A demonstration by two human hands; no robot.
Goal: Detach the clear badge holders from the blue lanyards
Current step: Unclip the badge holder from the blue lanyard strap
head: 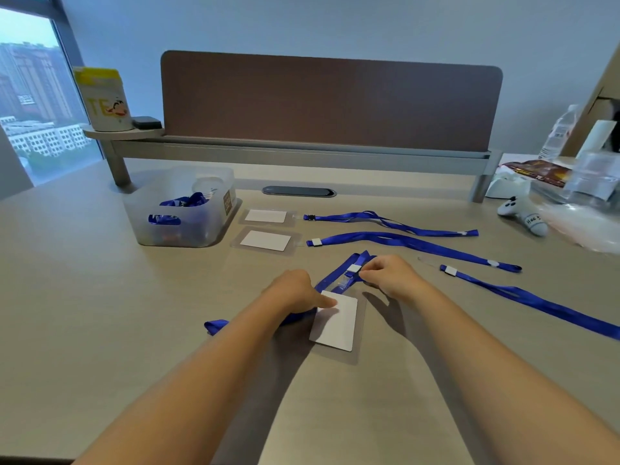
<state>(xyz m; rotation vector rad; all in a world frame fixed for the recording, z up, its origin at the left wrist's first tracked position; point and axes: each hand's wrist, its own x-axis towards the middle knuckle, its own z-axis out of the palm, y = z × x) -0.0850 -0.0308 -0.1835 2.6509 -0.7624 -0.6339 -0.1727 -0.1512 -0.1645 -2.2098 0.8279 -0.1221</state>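
Note:
A clear badge holder with a white card [336, 322] lies on the desk in front of me, still clipped to a blue lanyard [339, 275]. My left hand [297, 292] presses a finger on the holder's top left corner, over the strap. My right hand [391, 275] pinches the lanyard at its white clip. Two detached holders [266, 216] [265, 240] lie side by side further back. Three loose lanyards [392, 223] [416, 245] [536, 300] stretch out to the right.
A translucent bin [183, 209] with more lanyards stands at the back left. A brown divider panel [330, 102] on a shelf closes the back. Bottles, bags and a small plush toy [525, 216] crowd the far right. A yellow-lidded cup [104, 99] sits on the shelf's left end.

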